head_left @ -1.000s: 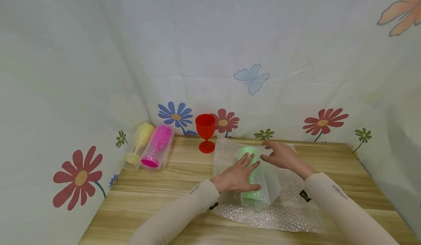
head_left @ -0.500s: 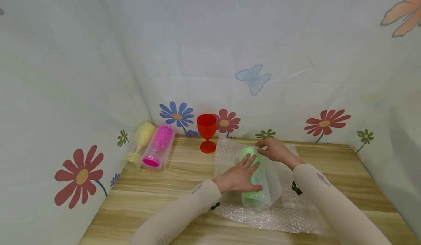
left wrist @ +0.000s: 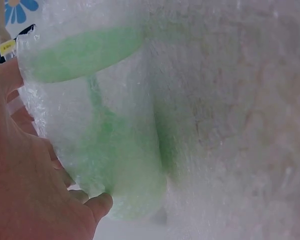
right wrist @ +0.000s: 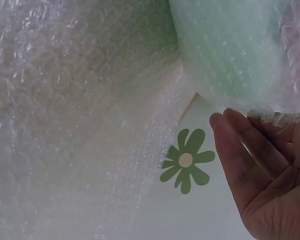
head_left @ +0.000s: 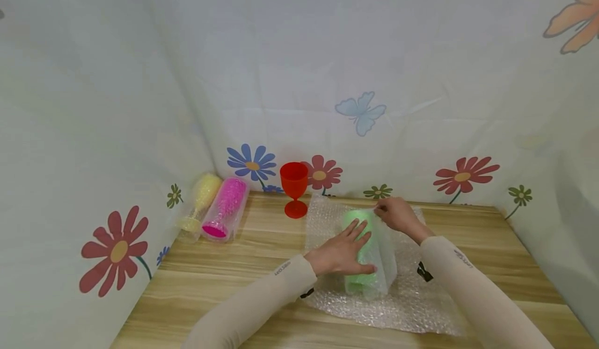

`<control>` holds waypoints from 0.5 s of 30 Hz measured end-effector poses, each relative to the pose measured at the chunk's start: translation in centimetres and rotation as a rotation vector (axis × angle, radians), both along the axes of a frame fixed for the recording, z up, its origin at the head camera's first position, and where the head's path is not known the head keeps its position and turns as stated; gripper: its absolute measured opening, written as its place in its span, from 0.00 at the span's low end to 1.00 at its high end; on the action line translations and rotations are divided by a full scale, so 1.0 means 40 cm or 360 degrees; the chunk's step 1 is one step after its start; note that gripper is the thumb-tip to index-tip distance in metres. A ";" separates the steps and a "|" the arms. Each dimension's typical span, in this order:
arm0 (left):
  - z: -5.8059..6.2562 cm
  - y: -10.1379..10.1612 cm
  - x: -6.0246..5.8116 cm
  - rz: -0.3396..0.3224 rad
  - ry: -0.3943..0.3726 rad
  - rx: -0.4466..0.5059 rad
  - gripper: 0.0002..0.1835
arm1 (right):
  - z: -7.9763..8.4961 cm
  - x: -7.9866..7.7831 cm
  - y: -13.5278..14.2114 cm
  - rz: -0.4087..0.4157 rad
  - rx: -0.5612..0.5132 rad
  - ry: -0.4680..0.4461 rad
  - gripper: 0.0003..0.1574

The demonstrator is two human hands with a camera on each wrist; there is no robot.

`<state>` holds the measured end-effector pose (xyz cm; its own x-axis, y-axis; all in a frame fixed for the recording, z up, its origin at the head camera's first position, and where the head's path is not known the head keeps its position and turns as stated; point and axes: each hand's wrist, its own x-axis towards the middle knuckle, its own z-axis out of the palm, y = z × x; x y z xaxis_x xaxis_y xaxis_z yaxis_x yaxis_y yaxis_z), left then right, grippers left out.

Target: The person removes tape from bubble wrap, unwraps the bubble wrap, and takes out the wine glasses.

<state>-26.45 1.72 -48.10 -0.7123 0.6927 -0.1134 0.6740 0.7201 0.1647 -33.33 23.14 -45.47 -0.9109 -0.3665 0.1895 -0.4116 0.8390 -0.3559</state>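
A green goblet [head_left: 361, 281] lies on its side under layers of bubble wrap [head_left: 398, 310], its foot and stem showing through in the left wrist view [left wrist: 85, 52]. My left hand [head_left: 339, 253] rests on the wrapped goblet with fingers spread, the thumb toward the near end. At the far end of the bundle, my right hand [head_left: 398, 216] pinches the edge of the wrap. The right wrist view has the fingertips [right wrist: 220, 122] right at that edge. Part of the goblet is hidden beneath my left hand.
An unwrapped red goblet [head_left: 294, 182] stands upright near the back wall. Left of it, a pink goblet [head_left: 229, 198] and a yellow goblet [head_left: 204, 193] lie in bubble wrap. Flower-printed cloth [head_left: 290, 78] encloses the wooden table [head_left: 252, 266] at the back and sides.
My right hand has come in from the right to the far end of the bundle and taken hold of the wrap's edge, lifting it slightly. My left hand stays on the goblet.
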 end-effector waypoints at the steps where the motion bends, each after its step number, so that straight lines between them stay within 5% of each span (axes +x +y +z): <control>1: 0.000 0.000 0.000 -0.0001 0.0001 0.0000 0.50 | -0.002 -0.003 0.003 -0.0012 -0.0013 -0.0023 0.10; 15: -0.015 -0.011 0.001 0.0027 -0.0018 0.0025 0.51 | -0.032 -0.016 0.023 -0.0118 -0.0320 -0.0403 0.21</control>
<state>-26.42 1.26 -48.71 -0.7227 0.6823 -0.1105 0.6599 0.7286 0.1835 -33.96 24.05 -46.75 -0.9612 -0.2755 0.0152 -0.2291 0.7662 -0.6005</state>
